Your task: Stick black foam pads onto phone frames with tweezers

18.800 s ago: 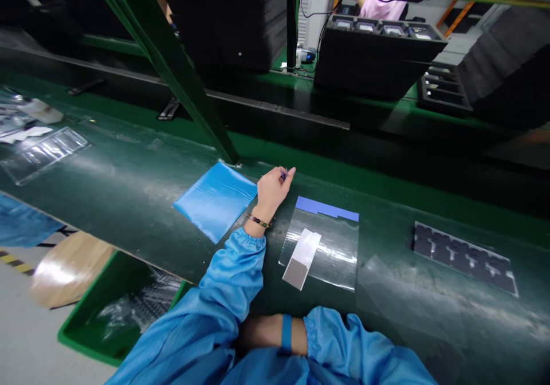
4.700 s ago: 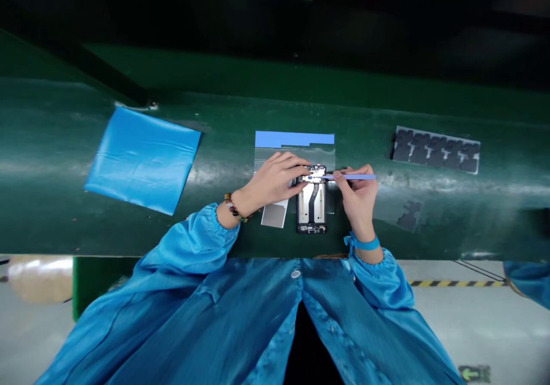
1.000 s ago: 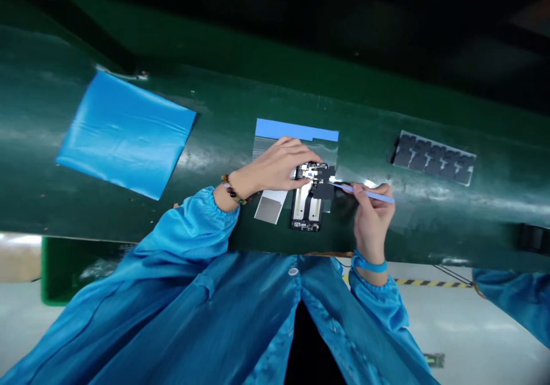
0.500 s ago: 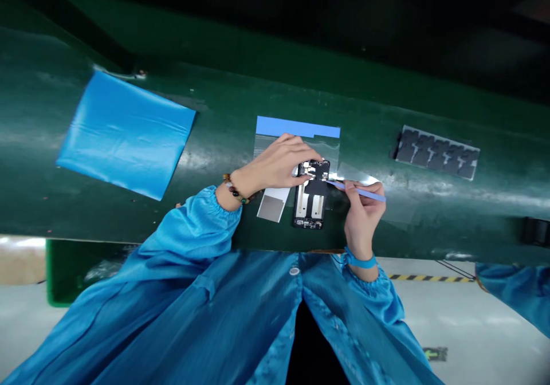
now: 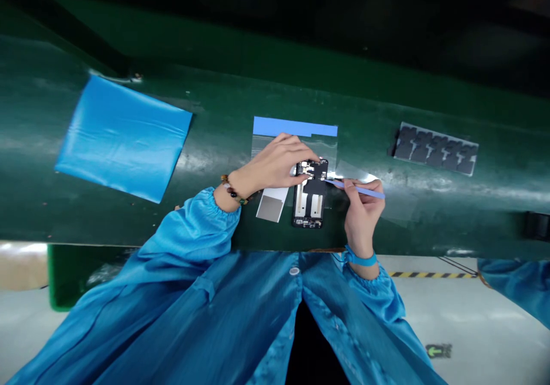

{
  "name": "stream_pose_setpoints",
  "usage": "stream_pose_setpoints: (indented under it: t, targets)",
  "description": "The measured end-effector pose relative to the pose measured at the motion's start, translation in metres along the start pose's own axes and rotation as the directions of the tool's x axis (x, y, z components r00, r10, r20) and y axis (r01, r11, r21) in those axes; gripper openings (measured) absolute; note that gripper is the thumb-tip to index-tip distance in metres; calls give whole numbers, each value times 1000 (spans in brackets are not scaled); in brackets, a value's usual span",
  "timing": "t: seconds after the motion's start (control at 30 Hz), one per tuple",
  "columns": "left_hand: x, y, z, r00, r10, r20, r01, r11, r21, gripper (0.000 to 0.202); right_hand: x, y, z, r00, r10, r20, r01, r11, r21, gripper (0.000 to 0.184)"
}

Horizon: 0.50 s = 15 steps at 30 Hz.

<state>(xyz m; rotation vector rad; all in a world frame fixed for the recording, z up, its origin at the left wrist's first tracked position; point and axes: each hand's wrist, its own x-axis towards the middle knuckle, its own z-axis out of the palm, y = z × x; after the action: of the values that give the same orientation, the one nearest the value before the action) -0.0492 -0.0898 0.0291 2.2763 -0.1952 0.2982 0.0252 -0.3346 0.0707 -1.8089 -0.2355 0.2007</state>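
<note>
Lying lengthwise on the green table, an opened phone frame sits close to the near edge, its upper end partly over a clear sheet with a blue strip along its far side. The left hand arches over the top of the frame, its fingertips pressing down on the dark upper section, so it is bearing on the frame and not clenched around it. The right hand pinches a thin blue stick between thumb and fingers, held almost level, with its tip touching the frame's upper right part, just beside the left fingertips. A small grey-and-white strip lies on the table just left of the frame, partly under the left wrist, which carries a bead bracelet. The right wrist carries a blue band. Well apart to the left, a blue cloth lies flat on the table. Well apart to the right, a sheet of dark cut pads rests on the table. Both arms are in blue sleeves, and another blue sleeve shows at the right edge, below the table.
</note>
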Motion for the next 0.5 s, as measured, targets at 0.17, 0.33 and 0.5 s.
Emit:
stream_pose_setpoints:
  t: [0.17,0.33,0.5]
  targets:
    - [0,-1,0,1000,3,-5,-3,1000,4,36,1,1,0,1000,-1,-1,1,1000,23,36]
    - [1,-2,2,1000,20,-17,-20,1000,13,34,1,4,-1,1000,10,-2,-10,1000,6,36]
    - [-2,-3,3,997,80,-2,-79,994,76,25,1,7,-1,1000,10,9,-10,1000,5,37]
